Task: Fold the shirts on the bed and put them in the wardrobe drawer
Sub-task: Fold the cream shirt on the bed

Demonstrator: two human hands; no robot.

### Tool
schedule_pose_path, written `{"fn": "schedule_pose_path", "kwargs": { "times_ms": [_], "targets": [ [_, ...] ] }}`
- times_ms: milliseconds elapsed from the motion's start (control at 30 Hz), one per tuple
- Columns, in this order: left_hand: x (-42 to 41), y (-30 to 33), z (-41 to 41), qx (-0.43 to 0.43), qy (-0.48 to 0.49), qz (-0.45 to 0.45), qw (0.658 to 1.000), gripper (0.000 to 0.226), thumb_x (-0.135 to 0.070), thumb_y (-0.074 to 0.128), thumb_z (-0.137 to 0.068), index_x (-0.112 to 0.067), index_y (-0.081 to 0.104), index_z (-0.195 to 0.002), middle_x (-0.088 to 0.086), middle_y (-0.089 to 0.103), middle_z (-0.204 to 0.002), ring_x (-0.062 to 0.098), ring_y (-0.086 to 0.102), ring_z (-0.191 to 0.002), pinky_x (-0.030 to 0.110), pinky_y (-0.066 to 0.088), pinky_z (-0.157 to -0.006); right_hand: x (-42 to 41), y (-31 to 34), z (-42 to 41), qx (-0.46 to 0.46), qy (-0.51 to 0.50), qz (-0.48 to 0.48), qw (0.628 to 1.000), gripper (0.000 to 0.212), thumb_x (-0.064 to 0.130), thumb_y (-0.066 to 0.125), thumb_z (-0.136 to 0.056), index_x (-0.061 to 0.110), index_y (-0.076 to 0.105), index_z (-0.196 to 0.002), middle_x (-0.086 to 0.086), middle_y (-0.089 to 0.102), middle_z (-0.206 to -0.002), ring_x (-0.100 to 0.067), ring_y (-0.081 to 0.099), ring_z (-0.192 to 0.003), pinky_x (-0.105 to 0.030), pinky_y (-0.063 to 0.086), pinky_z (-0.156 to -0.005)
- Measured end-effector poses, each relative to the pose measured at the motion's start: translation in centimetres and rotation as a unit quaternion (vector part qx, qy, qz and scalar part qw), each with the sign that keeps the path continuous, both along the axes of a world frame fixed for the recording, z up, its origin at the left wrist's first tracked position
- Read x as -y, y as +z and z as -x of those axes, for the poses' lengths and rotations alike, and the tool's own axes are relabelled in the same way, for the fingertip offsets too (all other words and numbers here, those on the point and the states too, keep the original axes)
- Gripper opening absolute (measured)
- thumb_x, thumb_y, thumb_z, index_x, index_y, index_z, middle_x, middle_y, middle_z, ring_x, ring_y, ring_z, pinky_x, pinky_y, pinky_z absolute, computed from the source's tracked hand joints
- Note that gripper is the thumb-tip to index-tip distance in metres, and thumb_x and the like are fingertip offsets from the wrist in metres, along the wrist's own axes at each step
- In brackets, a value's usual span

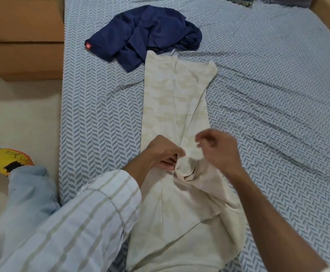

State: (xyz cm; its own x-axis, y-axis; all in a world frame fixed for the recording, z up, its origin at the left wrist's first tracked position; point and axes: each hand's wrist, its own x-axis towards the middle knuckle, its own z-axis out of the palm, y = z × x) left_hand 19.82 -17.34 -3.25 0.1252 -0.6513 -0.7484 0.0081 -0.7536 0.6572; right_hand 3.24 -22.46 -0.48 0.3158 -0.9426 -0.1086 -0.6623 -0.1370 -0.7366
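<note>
A cream patterned shirt [172, 107] lies lengthwise on the bed [268, 85], folded into a long narrow strip. Its near part is bunched up. My left hand [163, 154] grips that bunched fabric at the strip's middle. My right hand [217, 148] hovers just above the cloth to the right, blurred, fingers loosely curled, holding nothing that I can see. A crumpled navy blue shirt [146, 34] with a small red tag lies at the far end of the cream shirt, touching its top edge.
The bed has a grey-and-white chevron sheet. Brown wooden furniture [22, 36] stands to the left of the bed. My leg in light jeans and a yellow shoe [9, 160] are on the beige floor at left. Dark cloth lies at the bed's far edge [238, 1].
</note>
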Motion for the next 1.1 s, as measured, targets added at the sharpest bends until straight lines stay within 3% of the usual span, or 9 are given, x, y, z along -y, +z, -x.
{"fn": "schedule_pose_path", "kwargs": {
  "times_ms": [167,267,367,467,533,667,900,1000,1100],
  "targets": [
    [1.0,-0.5,-0.7,-0.019,-0.033,-0.02,0.999,0.024,-0.013,0.083,-0.077,0.004,0.074,-0.093,0.018,0.076,-0.081,0.023,0.07,-0.058,0.029,0.058,-0.054,11.4,-2.4,-3.0,0.072,-0.135,-0.102,0.983,0.011,0.014,0.063,-0.085,0.015,0.072,-0.08,-0.004,0.073,-0.075,-0.02,0.073,-0.069,-0.034,0.06,-0.064],
    [1.6,-1.0,-1.1,-0.025,-0.046,-0.031,0.998,0.024,-0.012,0.083,-0.076,0.005,0.074,-0.091,0.019,0.075,-0.078,0.024,0.069,-0.055,0.028,0.055,-0.051,17.8,-3.4,-5.4,0.098,-0.186,-0.161,0.964,0.011,0.014,0.065,-0.077,0.01,0.058,-0.07,-0.012,0.056,-0.065,-0.021,0.056,-0.051,-0.029,0.043,-0.049],
    [2.1,-1.4,-1.6,-0.028,-0.06,-0.044,0.997,0.026,-0.014,0.083,-0.075,0.004,0.074,-0.09,0.018,0.075,-0.078,0.027,0.07,-0.059,0.028,0.054,-0.05,22.3,-3.6,-7.7,0.133,-0.252,-0.202,0.937,0.028,0.011,0.068,-0.074,0.007,0.056,-0.099,-0.012,0.059,-0.079,-0.02,0.057,-0.055,-0.025,0.044,-0.047],
    [2.5,-1.7,-1.9,-0.021,-0.075,-0.047,0.996,0.023,-0.014,0.079,-0.076,0.004,0.074,-0.088,0.016,0.074,-0.071,0.024,0.067,-0.052,0.023,0.047,-0.041,26.0,-3.9,-9.2,0.149,-0.307,-0.18,0.923,0.052,0.011,0.068,-0.079,0.007,0.052,-0.128,-0.013,0.067,-0.11,-0.024,0.069,-0.089,-0.036,0.061,-0.068],
    [2.4,-1.6,-1.8,-0.036,-0.09,-0.055,0.994,0.02,-0.013,0.075,-0.079,0.006,0.073,-0.087,0.013,0.071,-0.063,0.021,0.063,-0.045,0.021,0.041,-0.038,27.2,-3.4,-9.9,0.084,-0.335,-0.087,0.935,0.046,0.018,0.067,-0.081,0.008,0.061,-0.126,-0.011,0.068,-0.118,-0.024,0.068,-0.103,-0.035,0.059,-0.085],
    [2.9,-1.7,-2.2,-0.043,-0.112,-0.069,0.99,0.006,-0.012,0.07,-0.076,-0.006,0.067,-0.077,0.01,0.058,-0.053,0.017,0.046,-0.036,0.02,0.031,-0.038,27.6,-2.1,-12.8,-0.018,-0.232,0.108,0.966,0.026,0.034,0.063,-0.086,0.014,0.078,-0.095,-0.008,0.076,-0.095,-0.023,0.07,-0.094,-0.029,0.053,-0.082],
    [2.7,-2.0,-2.4,-0.017,-0.119,-0.05,0.991,0.01,-0.014,0.068,-0.071,-0.006,0.066,-0.066,0.008,0.058,-0.048,0.016,0.044,-0.032,0.018,0.03,-0.036,27.6,-3.6,-18.8,-0.019,-0.169,0.073,0.983,0.038,0.048,0.068,-0.072,0.012,0.077,-0.082,-0.006,0.075,-0.08,-0.021,0.072,-0.082,-0.03,0.056,-0.073],
    [2.7,-2.0,-2.4,-0.01,-0.12,-0.048,0.992,0.015,-0.016,0.066,-0.071,-0.006,0.063,-0.06,0.007,0.057,-0.045,0.016,0.044,-0.031,0.018,0.031,-0.035,29.9,-7.8,-19.4,0.015,-0.125,0.025,0.992,0.041,0.05,0.058,-0.067,0.011,0.071,-0.066,-0.007,0.073,-0.067,-0.026,0.073,-0.07,-0.043,0.062,-0.07],
    [2.7,-2.0,-2.4,-0.012,-0.121,-0.048,0.991,0.018,-0.016,0.066,-0.072,-0.007,0.061,-0.057,0.006,0.057,-0.044,0.015,0.044,-0.031,0.018,0.031,-0.035,28.2,-7.6,-18.9,0.021,-0.086,0.029,0.996,0.035,0.038,0.05,-0.07,0.008,0.07,-0.068,-0.007,0.072,-0.068,-0.026,0.072,-0.071,-0.042,0.062,-0.068]
  ]
}}
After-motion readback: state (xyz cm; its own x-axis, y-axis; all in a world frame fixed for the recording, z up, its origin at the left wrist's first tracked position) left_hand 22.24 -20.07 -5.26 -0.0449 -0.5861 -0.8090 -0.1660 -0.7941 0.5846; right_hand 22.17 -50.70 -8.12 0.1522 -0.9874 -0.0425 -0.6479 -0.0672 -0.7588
